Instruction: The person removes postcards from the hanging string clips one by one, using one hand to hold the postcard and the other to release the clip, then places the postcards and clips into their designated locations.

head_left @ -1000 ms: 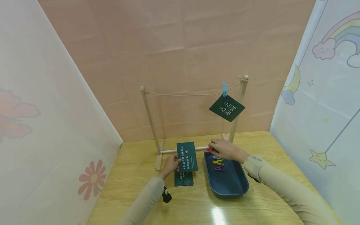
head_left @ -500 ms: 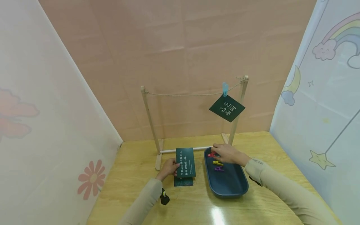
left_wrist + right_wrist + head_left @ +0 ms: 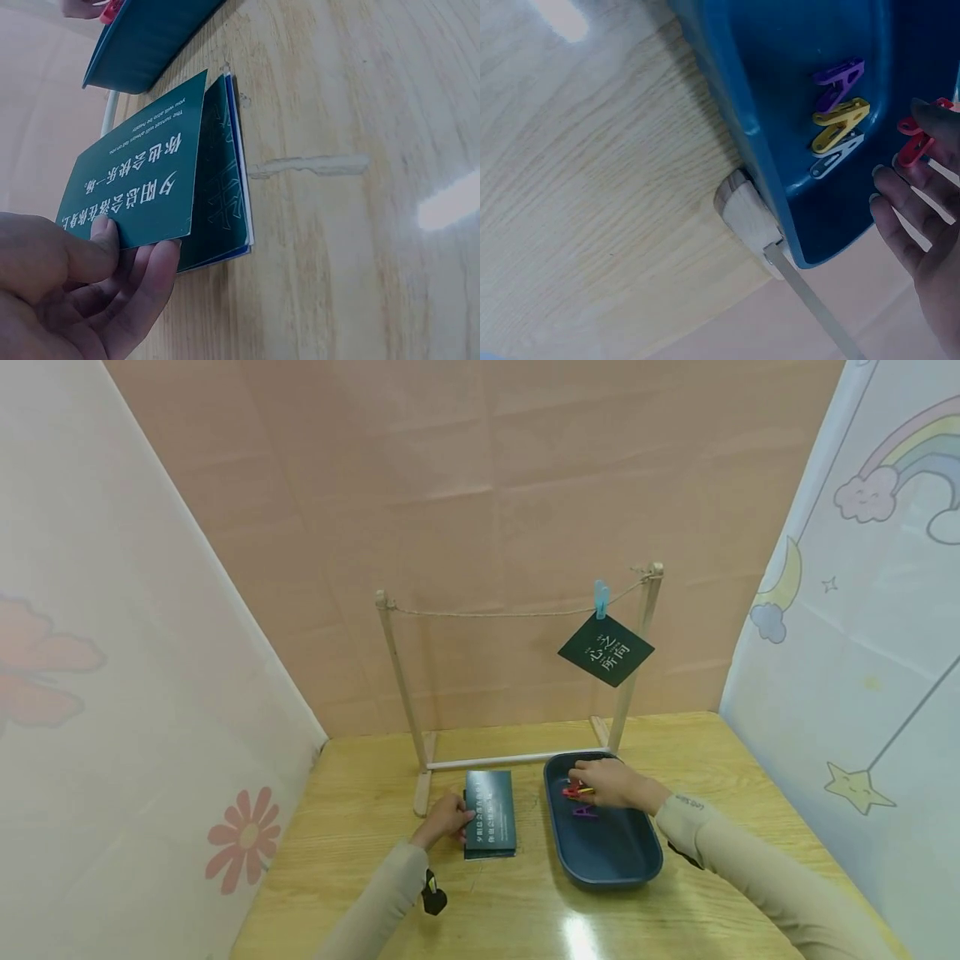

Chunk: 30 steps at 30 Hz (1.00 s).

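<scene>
My left hand [image 3: 444, 818] pinches a dark green printed card [image 3: 135, 180] by its edge, thumb on top. Tilted, that card sits just over a stack of cards [image 3: 225, 199] on the table. A red clothespin [image 3: 916, 146] is pinched in my right hand [image 3: 611, 782], above the dark blue tray [image 3: 611, 852]. Inside the tray lie a purple clothespin [image 3: 840, 81], a yellow clothespin [image 3: 840, 124] and a pale grey clothespin [image 3: 838, 156]. On the string [image 3: 487, 614] a light blue clothespin [image 3: 601, 599] holds another green card [image 3: 606, 649] by one corner.
Behind the hands stands a wooden frame, with a left post [image 3: 401, 681], a right post [image 3: 630, 693] and a white bottom bar [image 3: 517, 760]. The tray's back end is close to the right foot. Printed cloth walls [image 3: 832, 693] enclose the table [image 3: 360, 852].
The left hand has lowered its card toward the stack and nearer me. From the tray's back left corner, the right hand has moved forward and slightly right with the red clothespin.
</scene>
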{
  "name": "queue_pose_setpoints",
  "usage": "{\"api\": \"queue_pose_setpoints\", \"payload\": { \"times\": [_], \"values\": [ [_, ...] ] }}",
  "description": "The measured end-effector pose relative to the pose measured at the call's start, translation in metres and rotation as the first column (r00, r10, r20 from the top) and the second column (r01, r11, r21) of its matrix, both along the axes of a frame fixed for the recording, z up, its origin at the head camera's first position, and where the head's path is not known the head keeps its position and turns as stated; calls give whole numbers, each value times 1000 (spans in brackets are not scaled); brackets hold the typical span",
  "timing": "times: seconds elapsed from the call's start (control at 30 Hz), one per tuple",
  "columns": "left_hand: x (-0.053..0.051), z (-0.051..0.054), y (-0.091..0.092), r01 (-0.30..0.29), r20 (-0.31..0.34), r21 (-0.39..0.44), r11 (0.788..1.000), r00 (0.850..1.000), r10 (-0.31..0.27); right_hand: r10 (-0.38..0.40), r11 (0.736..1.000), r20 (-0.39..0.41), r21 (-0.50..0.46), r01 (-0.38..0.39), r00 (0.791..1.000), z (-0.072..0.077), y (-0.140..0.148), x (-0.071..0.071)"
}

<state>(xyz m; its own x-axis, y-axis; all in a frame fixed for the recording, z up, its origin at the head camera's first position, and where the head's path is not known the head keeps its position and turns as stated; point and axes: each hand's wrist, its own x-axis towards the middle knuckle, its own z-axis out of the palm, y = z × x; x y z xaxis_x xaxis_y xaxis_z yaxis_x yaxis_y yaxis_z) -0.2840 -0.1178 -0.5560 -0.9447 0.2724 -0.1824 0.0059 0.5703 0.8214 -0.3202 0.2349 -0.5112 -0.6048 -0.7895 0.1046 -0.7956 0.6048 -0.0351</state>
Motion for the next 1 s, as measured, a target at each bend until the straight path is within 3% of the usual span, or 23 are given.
{"api": "queue_pose_setpoints", "payload": {
  "times": [0.47,0.67,1.0],
  "values": [
    [5,-4,-7,8,3,2,1000,1000,-8,18,1000,-14,-20,-18,1000,-21,6,8],
    [9,-2,-9,8,28,22,1000,1000,-9,11,1000,23,-17,-11,1000,-25,8,11],
    [8,-11,-12,-14,37,21,1000,999,13,-41,999,116,25,38,992,-32,9,16]
  ]
}}
